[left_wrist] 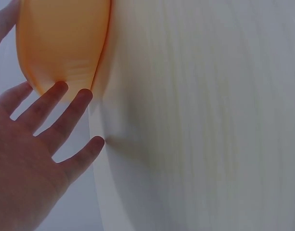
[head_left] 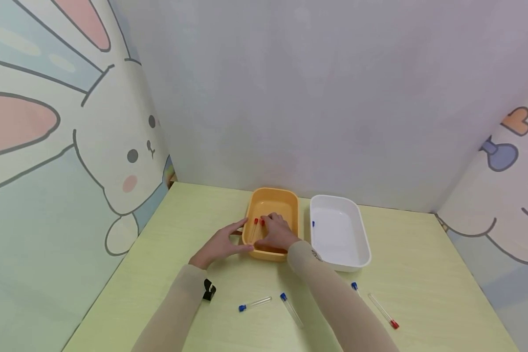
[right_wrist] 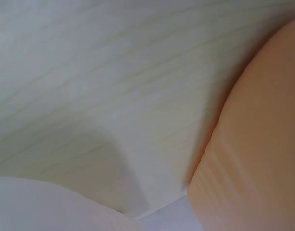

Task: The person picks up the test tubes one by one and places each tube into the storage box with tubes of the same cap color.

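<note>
An orange tray (head_left: 268, 256) stands near the back edge of the table. My left hand (head_left: 222, 245) rests against its left side, fingers spread and fairly straight, the thumb at the front left corner. In the left wrist view, the spread fingers (left_wrist: 72, 113) reach to the tray wall (left_wrist: 65, 43). My right hand (head_left: 278, 231) is inside the tray and holds a red-capped test tube (head_left: 262, 223) by the fingertips, the tube partly hidden by the hand. Beside it lies another red-capped test tube (head_left: 254, 228). The right wrist view does not show the hand.
Right of the orange tray stands a white tray (head_left: 362, 239) with a blue cap (head_left: 313, 224) inside. In front lie blue-capped tubes (head_left: 255, 303) (head_left: 292, 310), a red-capped tube (head_left: 384, 311), a partly hidden blue-capped tube (head_left: 355, 286) and a black object (head_left: 209, 290).
</note>
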Demonstrator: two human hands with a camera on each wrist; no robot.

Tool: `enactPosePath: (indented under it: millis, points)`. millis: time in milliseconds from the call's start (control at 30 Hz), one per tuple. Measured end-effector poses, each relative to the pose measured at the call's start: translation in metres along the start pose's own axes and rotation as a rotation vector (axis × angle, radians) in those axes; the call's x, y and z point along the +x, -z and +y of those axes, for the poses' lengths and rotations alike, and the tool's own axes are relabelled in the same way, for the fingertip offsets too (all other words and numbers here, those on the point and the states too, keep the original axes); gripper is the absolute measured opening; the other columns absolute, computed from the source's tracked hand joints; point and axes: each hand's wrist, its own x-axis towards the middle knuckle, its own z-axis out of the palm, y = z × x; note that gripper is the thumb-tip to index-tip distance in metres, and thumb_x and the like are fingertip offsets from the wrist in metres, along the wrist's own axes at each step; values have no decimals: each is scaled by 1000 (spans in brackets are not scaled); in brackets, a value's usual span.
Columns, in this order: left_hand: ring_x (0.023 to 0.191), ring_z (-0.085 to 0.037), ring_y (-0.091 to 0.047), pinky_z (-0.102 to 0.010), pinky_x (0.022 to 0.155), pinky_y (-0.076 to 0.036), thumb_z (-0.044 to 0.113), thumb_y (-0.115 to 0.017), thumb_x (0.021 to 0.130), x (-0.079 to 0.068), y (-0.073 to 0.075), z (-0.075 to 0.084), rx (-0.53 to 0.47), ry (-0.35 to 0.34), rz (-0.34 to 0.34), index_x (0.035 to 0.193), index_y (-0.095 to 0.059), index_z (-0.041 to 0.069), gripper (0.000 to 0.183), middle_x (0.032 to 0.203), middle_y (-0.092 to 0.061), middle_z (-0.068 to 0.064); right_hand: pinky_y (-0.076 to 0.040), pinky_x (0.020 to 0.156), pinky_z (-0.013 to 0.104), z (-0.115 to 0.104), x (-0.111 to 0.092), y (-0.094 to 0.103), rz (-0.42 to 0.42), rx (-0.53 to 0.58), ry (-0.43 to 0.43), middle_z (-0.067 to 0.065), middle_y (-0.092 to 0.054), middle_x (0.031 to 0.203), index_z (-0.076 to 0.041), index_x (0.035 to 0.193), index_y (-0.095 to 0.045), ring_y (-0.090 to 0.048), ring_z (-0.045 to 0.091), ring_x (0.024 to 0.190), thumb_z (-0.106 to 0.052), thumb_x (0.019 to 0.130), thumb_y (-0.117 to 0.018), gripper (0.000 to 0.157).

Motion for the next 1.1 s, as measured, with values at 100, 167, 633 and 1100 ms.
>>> enactPosePath:
  millis: [100, 167, 633, 1100]
  points:
    - [125, -25, -54, -41, 88, -57, 52, -78, 73, 1, 0, 0, 10, -4, 2, 150, -30, 32, 93, 152, -41, 4, -37, 111, 43, 0, 0, 0, -5, 4, -7, 6, -43, 138, -13, 146, -40, -41, 23, 121, -55, 69, -80, 96]
    - [125, -24, -54, -41, 88, -57, 55, -77, 72, 1, 0, 0, 14, -6, 4, 150, -31, 32, 94, 152, -41, 4, -37, 112, 42, 0, 0, 1, -6, -1, -9, 6, -43, 139, -14, 146, -39, -41, 23, 121, -54, 69, -79, 95]
    - [125, -23, -54, -38, 86, -58, 54, -78, 71, 2, 0, 2, 0, 9, -3, 150, -32, 32, 93, 151, -41, 5, -36, 114, 47, 0, 4, 0, -3, 2, -3, 4, -41, 146, -18, 146, -40, -40, 26, 130, -58, 70, -77, 94]
    - [125, -23, -54, -44, 93, -55, 54, -77, 72, 1, 1, 0, 7, 2, -1, 150, -32, 32, 93, 152, -40, 6, -29, 118, 49, -3, 4, 1, -17, 46, -4, 1, -40, 151, -19, 148, -36, -37, 26, 139, -51, 71, -80, 94]
